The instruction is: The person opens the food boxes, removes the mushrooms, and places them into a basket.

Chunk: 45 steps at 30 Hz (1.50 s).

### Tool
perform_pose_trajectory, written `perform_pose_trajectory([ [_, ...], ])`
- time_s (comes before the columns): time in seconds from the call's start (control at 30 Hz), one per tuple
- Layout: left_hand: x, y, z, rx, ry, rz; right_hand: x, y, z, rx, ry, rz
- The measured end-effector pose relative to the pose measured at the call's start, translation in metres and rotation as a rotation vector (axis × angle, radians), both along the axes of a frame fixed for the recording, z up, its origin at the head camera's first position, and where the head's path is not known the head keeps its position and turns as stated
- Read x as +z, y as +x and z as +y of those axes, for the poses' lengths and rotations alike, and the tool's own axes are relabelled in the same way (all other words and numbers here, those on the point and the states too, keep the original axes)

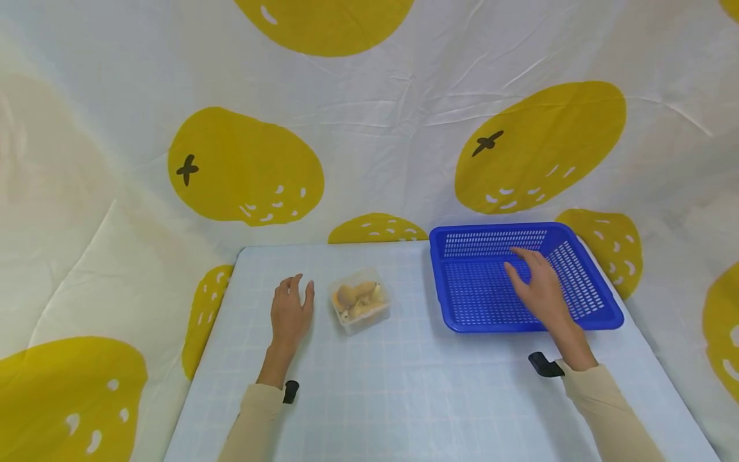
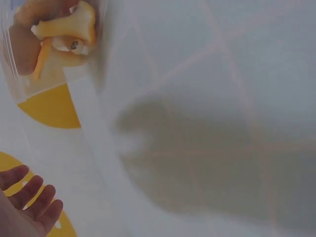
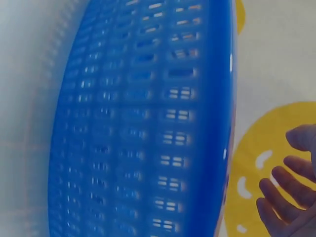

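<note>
A clear plastic container (image 1: 359,300) of mushrooms stands on the table left of centre; brown and pale yellow pieces show through its wall. Just left of it is my left hand (image 1: 290,313), with loosely bent fingers and nothing in them; in the left wrist view, that hand (image 2: 32,202) is at the lower left and the container (image 2: 49,49) at the upper left. My right hand (image 1: 538,285) hovers over a blue plastic basket (image 1: 495,326), thumb and fingers spread and holding nothing. In the right wrist view, the basket's slotted side (image 3: 133,123) fills the middle.
A pale checked cloth covers the table (image 1: 392,398). Behind and around it hangs a white curtain (image 1: 381,160) with large yellow fruit prints. The basket stands near the table's back right corner. Black wrist straps (image 1: 545,364) show at both cuffs.
</note>
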State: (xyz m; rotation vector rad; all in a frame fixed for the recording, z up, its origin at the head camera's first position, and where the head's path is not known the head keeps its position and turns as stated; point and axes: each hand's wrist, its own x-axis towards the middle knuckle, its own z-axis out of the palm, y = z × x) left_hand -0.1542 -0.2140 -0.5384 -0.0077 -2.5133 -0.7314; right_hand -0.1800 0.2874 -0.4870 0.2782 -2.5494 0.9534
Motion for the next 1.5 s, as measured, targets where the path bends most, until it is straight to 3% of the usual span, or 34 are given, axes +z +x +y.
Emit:
perform_pose_trajectory([
  [0.33, -0.005, 0.003, 0.023, -0.014, 0.121, -0.023, -0.011, 0.006, -0.021, 0.035, -0.065, 0.073],
  [0.6, -0.015, 0.007, 0.038, -0.058, 0.198, -0.063, -0.014, 0.015, -0.040, 0.064, -0.122, 0.044],
  [0.87, -0.015, 0.012, 0.051, -0.067, 0.311, -0.109, -0.018, 0.021, -0.056, 0.109, -0.206, 0.040],
  [1.27, -0.018, 0.012, 0.057, -0.081, 0.473, -0.039, -0.021, 0.028, -0.087, 0.162, -0.335, -0.106],
  [1.5, -0.022, 0.013, 0.054, -0.081, 0.608, -0.089, -0.018, 0.035, -0.110, 0.209, -0.434, -0.190],
])
